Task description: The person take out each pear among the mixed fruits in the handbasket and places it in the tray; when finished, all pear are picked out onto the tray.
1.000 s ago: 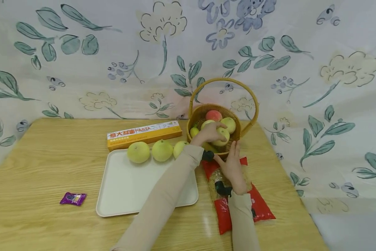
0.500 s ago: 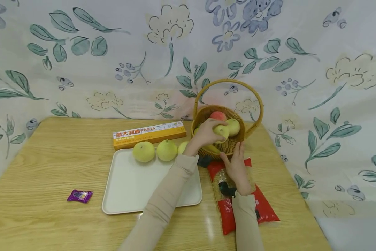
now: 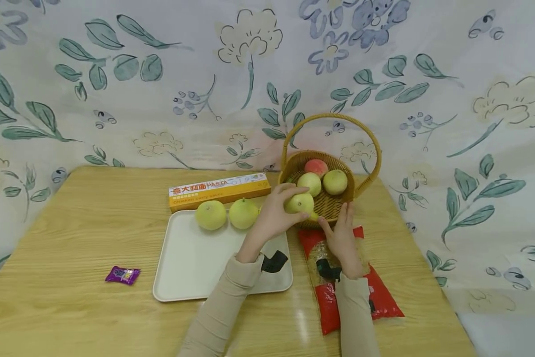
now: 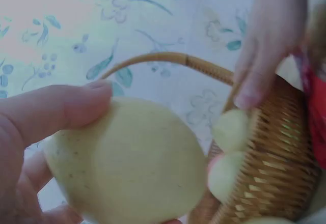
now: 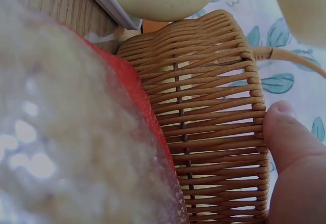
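In the head view my left hand holds a yellow-green round fruit over the left front rim of a wicker basket. Up close, the left wrist view shows the thumb across the top of this pale fruit and fingers beneath it. My right hand touches the basket's front rim, fingers straight and thumb spread, its thumb against the woven edge. Inside the basket lie a red peach, two pale green round fruits and a yellow piece, partly hidden.
A white tray left of the basket bears yellow-green round fruits along its back edge. Behind it lies a pasta box. A red bag lies under the right forearm. A purple packet sits far left.
My left hand has lifted the round fruit from among the others in the basket and moved it left and toward me. The right hand stays at the rim. The head view has shifted slightly.
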A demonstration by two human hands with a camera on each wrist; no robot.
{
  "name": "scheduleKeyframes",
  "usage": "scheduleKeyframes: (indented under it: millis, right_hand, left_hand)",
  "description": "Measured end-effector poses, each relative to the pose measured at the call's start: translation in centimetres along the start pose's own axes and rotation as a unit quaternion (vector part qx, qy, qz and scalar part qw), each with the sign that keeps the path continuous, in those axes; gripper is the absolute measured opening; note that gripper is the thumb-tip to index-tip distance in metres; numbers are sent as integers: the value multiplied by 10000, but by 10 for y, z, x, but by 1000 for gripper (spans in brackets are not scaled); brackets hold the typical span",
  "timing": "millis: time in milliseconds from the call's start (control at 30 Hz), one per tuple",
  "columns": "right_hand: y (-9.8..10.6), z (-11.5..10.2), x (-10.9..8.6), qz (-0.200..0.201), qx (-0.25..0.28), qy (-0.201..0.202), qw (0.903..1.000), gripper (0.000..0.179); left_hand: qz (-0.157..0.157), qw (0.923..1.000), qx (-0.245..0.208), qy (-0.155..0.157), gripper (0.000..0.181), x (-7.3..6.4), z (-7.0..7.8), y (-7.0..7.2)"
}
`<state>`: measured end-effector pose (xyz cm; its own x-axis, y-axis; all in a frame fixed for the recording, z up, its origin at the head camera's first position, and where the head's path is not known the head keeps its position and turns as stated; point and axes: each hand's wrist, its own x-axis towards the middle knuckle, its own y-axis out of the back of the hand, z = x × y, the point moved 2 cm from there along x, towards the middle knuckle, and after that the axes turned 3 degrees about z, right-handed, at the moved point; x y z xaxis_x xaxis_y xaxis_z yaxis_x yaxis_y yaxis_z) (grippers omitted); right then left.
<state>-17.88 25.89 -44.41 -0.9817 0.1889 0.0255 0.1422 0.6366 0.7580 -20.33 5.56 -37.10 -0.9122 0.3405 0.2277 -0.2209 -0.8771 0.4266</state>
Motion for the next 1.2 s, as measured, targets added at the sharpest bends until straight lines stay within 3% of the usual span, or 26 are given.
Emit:
scheduleKeyframes:
  millis: [133,300,467,700,833,1033,1200]
  right_hand:
    - [2,1,0,-59,-10,-54,10000,89]
    - [3,3,-1,-126,12,-78,9999,90]
    - [2,2,-2,-144,25,-61,9999,91]
    - [2,-1,-2,-138,67,-50,9999,90]
    - [3,-2,-1,-123,8,-37,9999,89]
    - [4,-1,-1,-113,-11,-29,9999,89]
    - [4,-2,-2,-164,4,-74,9998,90]
  left_hand:
    - [297,9995,-54,83,61,-17,-5,10]
    - [830,9963,51,231,60,-28,-14,26]
    - [1447,9886,107,392,60,-39,-21,52]
    - [2277,9704,191,779,54,-56,-30,95]
    - [2481,9605,185,1245,53,-64,-41,115]
    - [2799,9455,345,1630,52,-76,-55,139]
    - [3017,9288,387,2119,56,-90,-65,163]
